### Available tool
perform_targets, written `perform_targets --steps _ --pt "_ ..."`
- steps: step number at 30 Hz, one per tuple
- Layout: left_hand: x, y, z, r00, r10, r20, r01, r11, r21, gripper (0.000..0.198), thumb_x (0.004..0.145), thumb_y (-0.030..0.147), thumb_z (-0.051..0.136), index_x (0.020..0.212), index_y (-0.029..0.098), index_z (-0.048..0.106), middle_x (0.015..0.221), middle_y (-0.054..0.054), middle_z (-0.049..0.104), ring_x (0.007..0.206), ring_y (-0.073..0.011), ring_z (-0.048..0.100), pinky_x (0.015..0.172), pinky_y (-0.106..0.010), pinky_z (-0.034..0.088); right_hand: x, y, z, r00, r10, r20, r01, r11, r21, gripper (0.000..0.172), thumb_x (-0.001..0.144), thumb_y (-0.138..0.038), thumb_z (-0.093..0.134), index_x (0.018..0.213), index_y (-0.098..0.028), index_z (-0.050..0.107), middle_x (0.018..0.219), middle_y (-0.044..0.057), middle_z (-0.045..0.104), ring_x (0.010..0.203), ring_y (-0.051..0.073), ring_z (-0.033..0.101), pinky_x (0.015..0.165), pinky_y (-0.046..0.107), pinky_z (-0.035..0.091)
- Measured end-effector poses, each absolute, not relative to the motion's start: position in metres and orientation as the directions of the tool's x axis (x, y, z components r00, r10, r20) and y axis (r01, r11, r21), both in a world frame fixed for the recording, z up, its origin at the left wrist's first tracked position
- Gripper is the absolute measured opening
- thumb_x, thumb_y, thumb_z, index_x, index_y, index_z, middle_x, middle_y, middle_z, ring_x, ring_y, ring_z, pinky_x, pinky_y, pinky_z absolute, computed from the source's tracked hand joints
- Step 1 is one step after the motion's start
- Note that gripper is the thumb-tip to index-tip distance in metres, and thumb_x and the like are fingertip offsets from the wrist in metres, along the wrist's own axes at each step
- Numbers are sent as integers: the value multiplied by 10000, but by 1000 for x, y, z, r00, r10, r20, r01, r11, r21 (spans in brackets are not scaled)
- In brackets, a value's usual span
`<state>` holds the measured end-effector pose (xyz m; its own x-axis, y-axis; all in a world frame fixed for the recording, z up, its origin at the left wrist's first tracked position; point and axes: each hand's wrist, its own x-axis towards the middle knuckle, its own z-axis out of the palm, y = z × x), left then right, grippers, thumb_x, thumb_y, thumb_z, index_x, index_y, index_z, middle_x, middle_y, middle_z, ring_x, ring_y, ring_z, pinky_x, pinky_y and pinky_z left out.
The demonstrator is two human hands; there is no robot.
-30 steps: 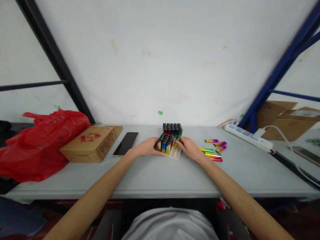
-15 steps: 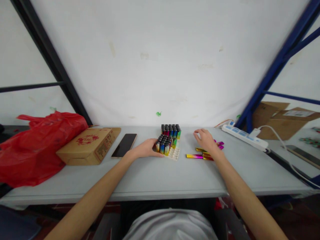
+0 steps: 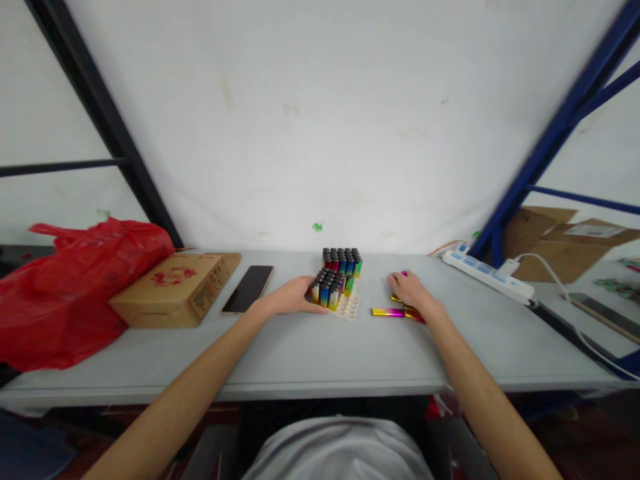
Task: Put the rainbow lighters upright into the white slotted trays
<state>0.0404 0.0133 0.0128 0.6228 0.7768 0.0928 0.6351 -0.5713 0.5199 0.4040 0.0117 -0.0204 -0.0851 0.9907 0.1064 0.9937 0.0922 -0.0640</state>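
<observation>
My left hand (image 3: 293,295) curves around the left side of a white holed tray (image 3: 349,308), thumb at its near edge, fingers behind. Close-packed upright metallic tubes with black tops (image 3: 327,290) fill the tray's left part; empty holes show at its right and near side. Behind it stands another block of black-topped tubes (image 3: 342,260). My right hand (image 3: 409,290) rests low over loose shiny tubes, fingers closed down, with a purple tube (image 3: 404,273) showing at the fingertips. A yellow-and-purple tube (image 3: 387,312) lies just nearer, and a golden tube (image 3: 414,315) is partly under the hand.
Left on the grey table (image 3: 320,360) are a dark phone (image 3: 249,289), a cardboard box (image 3: 167,287) and a red plastic bag (image 3: 85,293). At the right lies a white power strip (image 3: 487,275) with a plugged cable. An open carton (image 3: 555,247) stands beyond the blue frame.
My right hand has come down slightly onto the loose tubes. The purple tubes that lay right of the wrist no longer show there; purple now shows at its fingertips. My left hand stays put.
</observation>
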Motion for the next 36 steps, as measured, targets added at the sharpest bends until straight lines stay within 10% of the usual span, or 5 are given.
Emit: perform_targets --steps 20,28,36 --pt "40 14 11 633 766 113 628 -593 504 694 631 717 787 1050 173 681 992 -78 728 862 -273 653 723 -328 476 367 -6 -5 -272 880 391 847 411 -336 507 893 -368 685 1340 -144 595 1226 162 649 1121 295 631 1035 450 471" --pt "41 12 14 631 771 89 641 -582 501 738 637 721 785 1092 152 665 1039 -98 722 892 -278 654 749 -330 479 354 -3 -4 -11 919 394 415 362 -835 605 766 -380 749 1330 -218 603 1236 108 684 939 235 707 819 392 594" --pt "40 13 13 627 772 105 635 -585 505 701 632 703 793 1062 162 675 989 -75 729 841 -256 652 703 -308 470 334 -17 11 -155 969 192 3 195 -981 446 822 -617 690 1062 -244 640 780 -2 686 642 145 582 608 272 489"
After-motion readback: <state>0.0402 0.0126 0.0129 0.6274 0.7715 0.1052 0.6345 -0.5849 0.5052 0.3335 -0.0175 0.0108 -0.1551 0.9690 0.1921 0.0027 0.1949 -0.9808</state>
